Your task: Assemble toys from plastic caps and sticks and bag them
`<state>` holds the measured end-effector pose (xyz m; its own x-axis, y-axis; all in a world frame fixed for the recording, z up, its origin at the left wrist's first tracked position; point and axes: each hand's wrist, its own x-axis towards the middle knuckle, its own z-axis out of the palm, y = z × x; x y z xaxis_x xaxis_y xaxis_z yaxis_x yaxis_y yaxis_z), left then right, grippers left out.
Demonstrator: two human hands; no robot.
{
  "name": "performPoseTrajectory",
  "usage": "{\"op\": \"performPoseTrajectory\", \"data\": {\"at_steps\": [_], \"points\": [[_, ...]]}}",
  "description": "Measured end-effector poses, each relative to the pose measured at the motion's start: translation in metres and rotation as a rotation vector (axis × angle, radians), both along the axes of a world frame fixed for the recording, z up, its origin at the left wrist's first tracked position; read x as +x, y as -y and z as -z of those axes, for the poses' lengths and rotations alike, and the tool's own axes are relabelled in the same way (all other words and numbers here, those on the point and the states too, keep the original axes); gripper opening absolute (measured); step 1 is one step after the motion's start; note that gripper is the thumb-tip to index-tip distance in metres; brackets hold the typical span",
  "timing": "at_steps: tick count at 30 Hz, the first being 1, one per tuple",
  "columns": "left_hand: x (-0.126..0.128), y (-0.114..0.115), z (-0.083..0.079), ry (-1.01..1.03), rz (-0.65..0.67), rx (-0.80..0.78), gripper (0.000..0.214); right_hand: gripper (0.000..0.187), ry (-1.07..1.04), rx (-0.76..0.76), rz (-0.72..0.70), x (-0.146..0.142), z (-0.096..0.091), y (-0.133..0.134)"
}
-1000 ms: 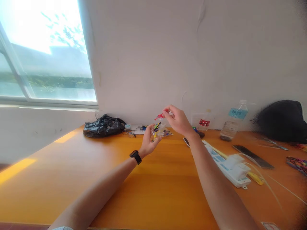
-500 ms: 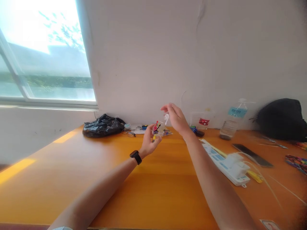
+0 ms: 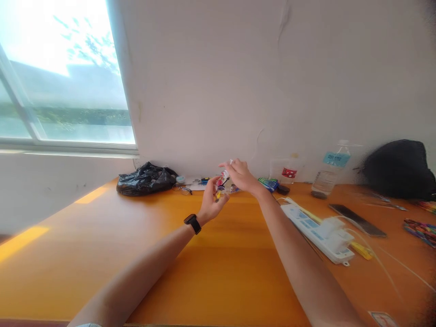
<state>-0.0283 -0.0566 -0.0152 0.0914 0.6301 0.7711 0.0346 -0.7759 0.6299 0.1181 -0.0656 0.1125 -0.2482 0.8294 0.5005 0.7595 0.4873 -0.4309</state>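
My left hand (image 3: 210, 203), with a black watch on its wrist, is closed around a small clear container (image 3: 222, 190) held above the table. Small red, black and yellow pieces show in it; some stick up past its top. My right hand (image 3: 242, 175) is just above and to the right of the container, fingers bent and pinched on a small white piece (image 3: 225, 174). The white piece is at the container's opening, beside the red one. Its exact shape is partly hidden by my fingers, and I cannot tell whether it touches the other pieces.
A black plastic bag (image 3: 146, 178) and eyeglasses (image 3: 183, 189) lie at the back left. To the right are a white power strip (image 3: 316, 231) with chargers, a phone (image 3: 357, 220), a water bottle (image 3: 325, 179) and a black bag (image 3: 398, 170). A wall closes off the back.
My right hand has moved left and down with the white piece, from beside the container to its opening. My left hand and the container have stayed in place.
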Motion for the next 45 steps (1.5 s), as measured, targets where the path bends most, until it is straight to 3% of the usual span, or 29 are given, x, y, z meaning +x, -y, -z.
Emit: {"op": "performPoseTrajectory", "data": {"at_steps": [2, 7, 11, 18, 22, 26, 30, 35, 39, 45], "points": [[0.000, 0.002, -0.001, 0.005, 0.010, -0.010, 0.060, 0.055, 0.036, 0.010, 0.009, 0.003, -0.001, 0.000], [-0.001, 0.002, -0.001, 0.001, -0.007, 0.005, 0.057, 0.048, 0.053, -0.110, -0.190, 0.002, 0.001, 0.001], [-0.002, 0.002, 0.000, 0.001, 0.001, 0.005, 0.057, 0.041, 0.025, -0.097, -0.200, 0.004, -0.002, 0.007], [-0.003, 0.004, -0.003, 0.005, 0.046, -0.048, 0.066, 0.048, 0.045, -0.343, -0.325, 0.020, -0.014, 0.020], [-0.006, 0.000, -0.007, -0.047, 0.084, -0.008, 0.056, 0.053, 0.092, -0.321, -0.337, 0.022, -0.010, 0.018], [-0.010, 0.000, -0.016, -0.124, 0.118, 0.018, 0.045, 0.033, 0.062, -0.282, -0.383, 0.021, -0.002, 0.006], [-0.014, 0.003, -0.025, -0.190, 0.156, -0.043, 0.049, 0.025, -0.005, -0.248, -0.308, 0.024, 0.003, -0.005], [-0.020, 0.002, -0.032, -0.225, 0.140, -0.120, 0.052, 0.037, -0.072, -0.276, -0.349, 0.027, 0.002, -0.004], [-0.024, 0.002, -0.038, -0.263, 0.094, -0.086, 0.044, 0.039, 0.007, -0.315, -0.404, 0.023, 0.004, -0.001], [-0.029, 0.007, -0.050, -0.304, 0.195, -0.110, 0.049, 0.033, -0.030, -0.260, -0.406, 0.024, 0.001, -0.002]]}}
